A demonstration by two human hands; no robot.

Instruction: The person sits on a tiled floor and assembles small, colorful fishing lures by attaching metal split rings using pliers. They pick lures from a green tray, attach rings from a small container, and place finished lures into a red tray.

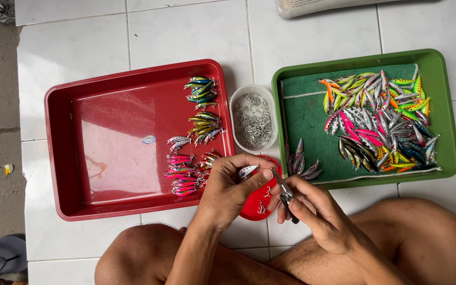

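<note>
Lure (pixel 247 170): pinched in our left hand (pixel 228 187) above the red lid (pixel 257 203). Pliers (pixel 283 192): clamped in our right hand (pixel 312 211), tips at the lure. Risk: the lure may slip and its ring spring off among the hooks (pixel 253 119), red tray (pixel 64 153) and green tray (pixel 444 105).

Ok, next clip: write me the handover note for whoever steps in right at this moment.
Left hand: pinches a small silver lure between thumb and fingers.
Right hand: grips pliers, tip pointed at the lure.
Under the hands: red lid with a few small metal bits.
Red tray: lures sorted in small colour groups along its right side.
Clear tub between the trays: full of small metal parts.
Green tray: big mixed pile of lures on a green cloth, a few dark ones set apart at its lower left.
Done: the sorted groups, it seems. Left: the pile.
</note>
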